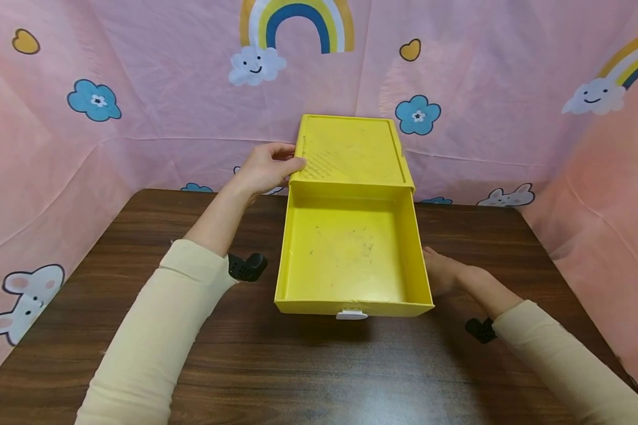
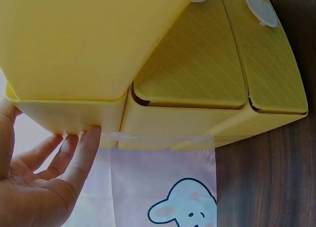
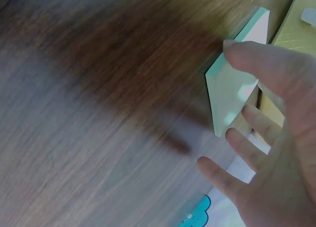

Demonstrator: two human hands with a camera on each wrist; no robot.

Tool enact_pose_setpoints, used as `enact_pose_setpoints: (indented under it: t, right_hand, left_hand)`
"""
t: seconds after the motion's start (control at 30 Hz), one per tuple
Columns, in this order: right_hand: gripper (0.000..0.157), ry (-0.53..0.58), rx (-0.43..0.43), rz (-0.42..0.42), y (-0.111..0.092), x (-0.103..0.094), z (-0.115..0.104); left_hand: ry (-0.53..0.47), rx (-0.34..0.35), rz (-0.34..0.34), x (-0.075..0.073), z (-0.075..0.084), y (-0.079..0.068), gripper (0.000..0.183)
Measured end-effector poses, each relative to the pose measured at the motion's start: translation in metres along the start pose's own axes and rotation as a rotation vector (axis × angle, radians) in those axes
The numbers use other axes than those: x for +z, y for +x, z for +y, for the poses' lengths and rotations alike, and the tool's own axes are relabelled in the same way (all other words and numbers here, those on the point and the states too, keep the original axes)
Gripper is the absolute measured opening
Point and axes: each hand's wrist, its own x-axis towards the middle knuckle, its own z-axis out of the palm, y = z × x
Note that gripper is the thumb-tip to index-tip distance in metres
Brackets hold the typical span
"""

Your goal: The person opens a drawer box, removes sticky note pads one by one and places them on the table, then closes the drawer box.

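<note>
A yellow drawer cabinet point(image 1: 351, 147) stands on the table, its top drawer point(image 1: 345, 254) pulled far out; dark specks mark the drawer's floor. At the cabinet's upper left edge, my left hand point(image 1: 268, 168) grips the corner, thumb over the top and fingertips against the side wall. My right hand point(image 1: 446, 274) is low beside the drawer's right wall, partly hidden by it in the head view. In the right wrist view its fingers are spread around a pale block with a green edge point(image 3: 234, 89), the thumb tip at that edge. Whether it touches firmly cannot be told.
Two closed drawers with white handles point(image 2: 261, 10) sit under the pulled-out one. The dark wooden table point(image 1: 218, 366) extends around the cabinet. A pink cloth point(image 1: 181, 100) with rainbows, flowers and rabbits hangs behind and at both sides.
</note>
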Motion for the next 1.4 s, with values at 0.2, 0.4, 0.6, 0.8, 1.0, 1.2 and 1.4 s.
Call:
enact_pose_setpoints:
  t: [0.2,0.4,0.6,0.8,1.0,1.2,1.4]
  right_hand:
    - [0.033,-0.026,0.013,0.045,-0.004,0.0,-0.004]
    - [0.015,-0.054,0.045,0.1,-0.006,-0.001,-0.009]
    - [0.006,-0.087,0.033,0.217,-0.007,-0.002,-0.013]
    - [0.017,-0.147,0.043,0.33,-0.01,-0.004,-0.016]
    - [0.038,-0.155,0.078,0.414,-0.017,-0.012,-0.021]
    - [0.041,-0.148,0.102,0.489,-0.023,-0.02,-0.024]
    - [0.035,-0.182,0.053,0.609,-0.024,-0.026,-0.027]
  left_hand:
    - [0.003,0.0,0.0,0.0,0.0,-0.001,0.056]
    - [0.005,0.005,0.0,0.001,0.0,-0.001,0.055]
    - [0.002,0.01,-0.001,0.0,0.0,-0.001,0.056]
    - [0.01,0.005,-0.004,0.0,0.001,-0.001,0.058]
    - [0.015,0.008,-0.004,0.0,-0.001,-0.001,0.058]
    - [0.024,0.013,-0.001,0.0,-0.001,0.001,0.056]
    - [0.026,0.02,0.001,0.001,-0.002,0.001,0.055]
